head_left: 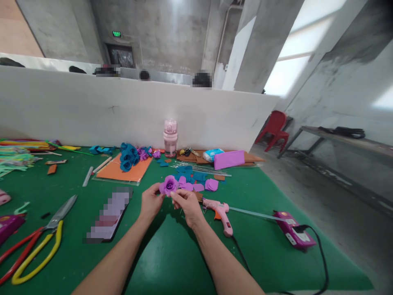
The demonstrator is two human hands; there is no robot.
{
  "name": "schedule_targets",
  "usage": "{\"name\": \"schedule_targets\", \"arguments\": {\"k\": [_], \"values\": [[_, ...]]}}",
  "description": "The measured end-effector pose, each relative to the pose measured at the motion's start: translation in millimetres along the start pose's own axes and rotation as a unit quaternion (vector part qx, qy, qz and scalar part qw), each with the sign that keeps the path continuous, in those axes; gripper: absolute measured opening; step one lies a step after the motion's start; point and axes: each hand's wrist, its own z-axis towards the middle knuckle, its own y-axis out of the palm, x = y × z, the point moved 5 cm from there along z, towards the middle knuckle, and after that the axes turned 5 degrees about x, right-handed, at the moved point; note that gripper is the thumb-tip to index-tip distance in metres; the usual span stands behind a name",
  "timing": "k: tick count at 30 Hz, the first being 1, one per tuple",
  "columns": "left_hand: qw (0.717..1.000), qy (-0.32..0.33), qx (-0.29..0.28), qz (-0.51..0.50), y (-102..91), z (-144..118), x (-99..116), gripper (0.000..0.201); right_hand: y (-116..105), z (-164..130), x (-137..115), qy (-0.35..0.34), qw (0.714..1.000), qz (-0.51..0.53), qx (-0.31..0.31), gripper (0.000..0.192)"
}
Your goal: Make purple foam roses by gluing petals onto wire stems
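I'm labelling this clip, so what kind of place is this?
Probably a craft workshop in a bare concrete building: both hands, left hand and right hand, hold a purple foam rose over a green table, beside a pink glue gun and scissors.

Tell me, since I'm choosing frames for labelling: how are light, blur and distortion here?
Head view: daylight blows out the window at upper right; wide-angle bending curves the white partition and table edge. Both hands, left hand and right hand, and the purple flower are sharp, casting a soft shadow on the green mat. Pixelated patches hide the phone.
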Motion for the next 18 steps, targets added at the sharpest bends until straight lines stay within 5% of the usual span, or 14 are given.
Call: {"name": "schedule_targets", "arguments": {"k": [3,10,15,18], "values": [[1.000,-0.014,0.005,-0.007,0.0,1,-2,0.017,-3,2,-2,-0.002,1.000,-0.004,0.011,0.028],[0.999,-0.039,0.023,-0.012,0.9,3,-10,0.026,-29,8,-12,-0.056,0.985,-0.003,0.166,0.026],[0.999,-0.038,0.020,0.004,0.9,2,-11,0.026,-33,8,-13,-0.088,0.977,-0.053,0.185,0.035],[0.999,-0.043,0.016,0.009,1.5,2,-14,0.027,-32,9,-11,-0.098,0.978,-0.058,0.173,0.023]]}}
